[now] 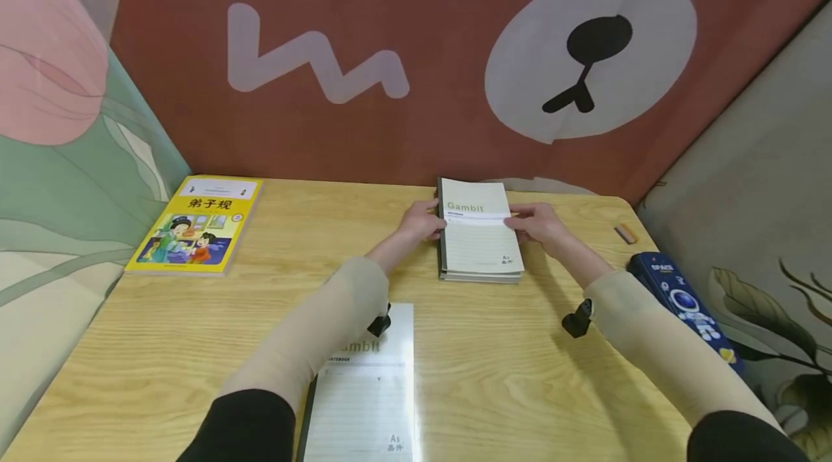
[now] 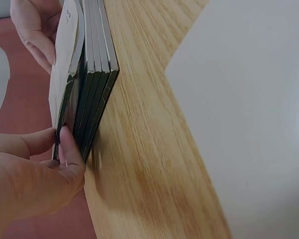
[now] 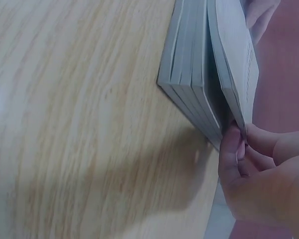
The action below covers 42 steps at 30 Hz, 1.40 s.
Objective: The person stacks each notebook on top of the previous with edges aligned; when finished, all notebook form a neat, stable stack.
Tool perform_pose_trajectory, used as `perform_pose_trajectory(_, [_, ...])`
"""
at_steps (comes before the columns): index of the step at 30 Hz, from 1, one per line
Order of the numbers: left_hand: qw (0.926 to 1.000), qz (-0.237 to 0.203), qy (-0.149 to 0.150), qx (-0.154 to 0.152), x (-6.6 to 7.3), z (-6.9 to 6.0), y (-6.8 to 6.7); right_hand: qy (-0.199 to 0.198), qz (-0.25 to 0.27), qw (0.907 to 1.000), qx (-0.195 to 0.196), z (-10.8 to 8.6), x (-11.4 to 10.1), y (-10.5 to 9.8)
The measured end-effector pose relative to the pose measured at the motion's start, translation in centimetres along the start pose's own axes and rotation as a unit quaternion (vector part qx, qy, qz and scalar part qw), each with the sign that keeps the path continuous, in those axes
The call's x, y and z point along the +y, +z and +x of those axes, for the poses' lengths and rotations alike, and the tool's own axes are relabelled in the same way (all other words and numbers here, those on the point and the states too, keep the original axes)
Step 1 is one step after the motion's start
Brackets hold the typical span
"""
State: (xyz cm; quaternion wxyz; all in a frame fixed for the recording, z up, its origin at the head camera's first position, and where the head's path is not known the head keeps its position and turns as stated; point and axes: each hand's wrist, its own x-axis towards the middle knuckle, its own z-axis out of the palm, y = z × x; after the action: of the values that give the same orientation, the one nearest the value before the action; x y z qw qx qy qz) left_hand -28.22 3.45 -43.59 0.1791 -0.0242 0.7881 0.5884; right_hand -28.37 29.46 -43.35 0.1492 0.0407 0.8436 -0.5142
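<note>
Pinching the top notebook point(image 1: 477, 247) with both hands, roughly midway along the 2 long sides: at the dark spine point(image 1: 443, 254) with the left hand point(image 1: 421, 221), at the page edge with the right hand point(image 1: 538, 222). Setting thumbs point(image 3: 261, 140) on the cover and curling fingers point(image 2: 72, 149) beneath, into the gap above a stack point(image 2: 95, 94) of apparently 4 others. Holding the near end just clear of that stack, slightly tilted; being unable to tell about contact at the far end. Having the top notebook directly between the hands, near the back edge of the table point(image 1: 260, 317), by the wall point(image 1: 442, 123); presenting a long axis from near to far, crosswise to the line joining the hands, with neither hand nearer. Seeing another notebook point(image 1: 370, 411) flat and closer in, to the left, aligned lengthwise much the same way, partly hidden by the nearer, left arm point(image 1: 305, 332). Noticing a yellow book point(image 1: 195, 227) at far left, well apart.
</note>
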Motion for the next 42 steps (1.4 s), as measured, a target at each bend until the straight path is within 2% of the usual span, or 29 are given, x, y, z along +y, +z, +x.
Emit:
perform_pose_trajectory(6, [0.9996, 0.027, 0.003, 0.004, -0.1, 0.1, 0.3, 0.003, -0.044, 0.9990, 0.007, -0.2, 0.1, 0.2])
perform_pose_trajectory(14, [0.9958, 0.091, 0.001, 0.011, -0.2, 0.1, 0.5, -0.007, -0.075, 0.9971, 0.011, -0.4, -0.2, 0.7])
perform_pose_trajectory(22, [0.9939, 0.110, 0.009, 0.009, -0.3, 0.2, 0.6, -0.027, -0.132, 0.9904, 0.031, -0.1, 0.3, 1.0])
perform_pose_trajectory(34, [0.9929, 0.119, 0.001, 0.006, -0.3, 0.0, 0.5, -0.025, -0.144, 0.9889, 0.028, 0.2, 0.4, 1.1])
perform_pose_trajectory(42, [0.9926, 0.121, 0.002, -0.004, -0.4, 0.1, 0.4, -0.031, -0.129, 0.9910, 0.016, 0.1, 0.4, 0.9])
